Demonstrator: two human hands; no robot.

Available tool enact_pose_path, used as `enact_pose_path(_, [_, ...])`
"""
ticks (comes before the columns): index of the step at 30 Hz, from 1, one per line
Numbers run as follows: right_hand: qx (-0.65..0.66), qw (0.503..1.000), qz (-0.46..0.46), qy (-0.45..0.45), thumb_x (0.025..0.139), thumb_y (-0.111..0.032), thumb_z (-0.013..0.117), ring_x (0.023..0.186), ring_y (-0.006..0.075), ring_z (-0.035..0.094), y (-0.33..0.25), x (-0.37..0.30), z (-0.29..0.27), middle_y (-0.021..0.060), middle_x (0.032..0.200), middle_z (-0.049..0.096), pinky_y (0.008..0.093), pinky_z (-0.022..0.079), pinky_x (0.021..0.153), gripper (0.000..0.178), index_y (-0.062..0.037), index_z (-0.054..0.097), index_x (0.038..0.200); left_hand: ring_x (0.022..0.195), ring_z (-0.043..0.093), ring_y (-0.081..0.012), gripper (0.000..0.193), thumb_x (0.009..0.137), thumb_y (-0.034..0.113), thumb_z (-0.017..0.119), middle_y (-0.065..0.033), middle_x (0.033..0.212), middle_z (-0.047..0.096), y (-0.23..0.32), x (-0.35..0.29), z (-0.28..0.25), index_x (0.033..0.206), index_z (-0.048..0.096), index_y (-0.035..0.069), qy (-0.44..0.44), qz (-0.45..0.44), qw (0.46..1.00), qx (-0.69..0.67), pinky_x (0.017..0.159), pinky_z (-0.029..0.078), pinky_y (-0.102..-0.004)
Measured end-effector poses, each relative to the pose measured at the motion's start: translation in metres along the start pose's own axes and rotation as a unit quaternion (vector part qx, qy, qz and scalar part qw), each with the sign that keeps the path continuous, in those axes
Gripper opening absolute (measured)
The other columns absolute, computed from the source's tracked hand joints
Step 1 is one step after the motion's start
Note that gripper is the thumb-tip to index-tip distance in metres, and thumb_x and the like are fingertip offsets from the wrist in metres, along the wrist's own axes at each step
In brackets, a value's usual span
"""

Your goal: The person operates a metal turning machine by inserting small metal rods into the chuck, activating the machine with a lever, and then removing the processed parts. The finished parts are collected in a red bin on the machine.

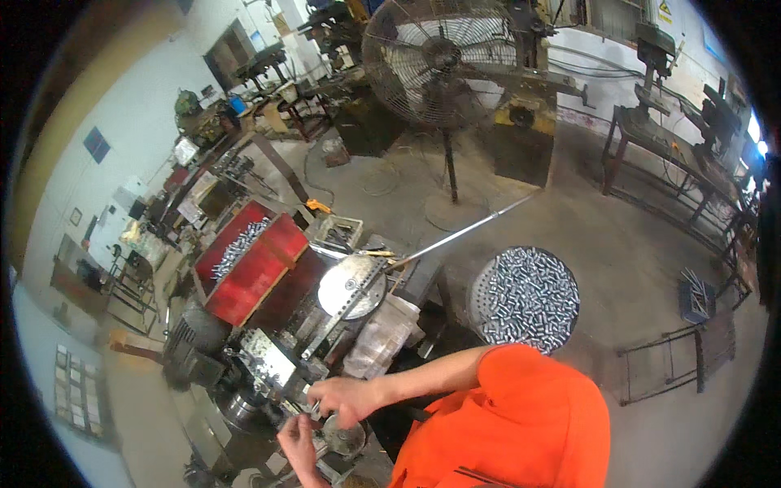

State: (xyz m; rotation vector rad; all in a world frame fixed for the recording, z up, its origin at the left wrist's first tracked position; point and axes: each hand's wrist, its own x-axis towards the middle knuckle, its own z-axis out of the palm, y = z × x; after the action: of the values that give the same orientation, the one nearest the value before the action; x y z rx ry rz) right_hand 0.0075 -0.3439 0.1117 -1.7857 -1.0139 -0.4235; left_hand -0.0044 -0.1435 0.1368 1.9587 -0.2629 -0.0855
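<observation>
At the lower middle, both of my hands work close together over a small lathe-like machine (264, 362). My right hand (346, 398) reaches in from the orange sleeve, its fingers curled in beside the machine's slide. Whatever they grip is too small to make out. Just below and to the left, my left hand (298, 443) is raised with fingertips pressed together; anything between them is hidden. A round metal handwheel (345, 437) sits beneath the hands. The machine's shiny round chuck (242, 409) lies left of them.
A red bin (252, 286) of small metal cylinders stands beyond the machine, beside a pale round disc (342, 286). A long metal bar (455, 237) slants out to the right. More cylinders fill a perforated round drum (480, 297). A large pedestal fan (443, 61) stands farther off.
</observation>
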Motion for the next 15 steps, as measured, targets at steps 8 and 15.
enact_pose_path(8, [-0.001, 0.999, 0.019, -0.051, 0.052, -0.009, 0.06, 0.078, 0.0315, 0.05, -0.006, 0.004, 0.027, 0.0134, 0.08, 0.051, 0.0395, 0.042, 0.066, 0.008, -0.0032, 0.055, 0.054, 0.058, 0.051, -0.0076, 0.028, 0.086, 0.013, 0.06, -0.0039, 0.062, 0.059, -0.028, -0.013, 0.013, 0.067, 0.058, -0.008, 0.076, 0.03, 0.994, -0.075, 0.053, 0.04, -0.0238])
enact_pose_path(15, [0.034, 0.996, 0.02, -0.079, 0.044, -0.01, 0.055, 0.066, 0.0324, 0.056, -0.004, 0.003, 0.01, 0.0123, 0.064, 0.058, 0.0397, 0.045, 0.057, 0.013, -0.006, 0.064, 0.053, 0.05, 0.044, -0.0101, 0.03, 0.085, 0.023, 0.065, -0.0053, 0.056, 0.055, 0.018, -0.017, 0.016, 0.067, 0.062, -0.002, 0.018, -0.05, 0.996, -0.07, 0.048, 0.032, -0.029])
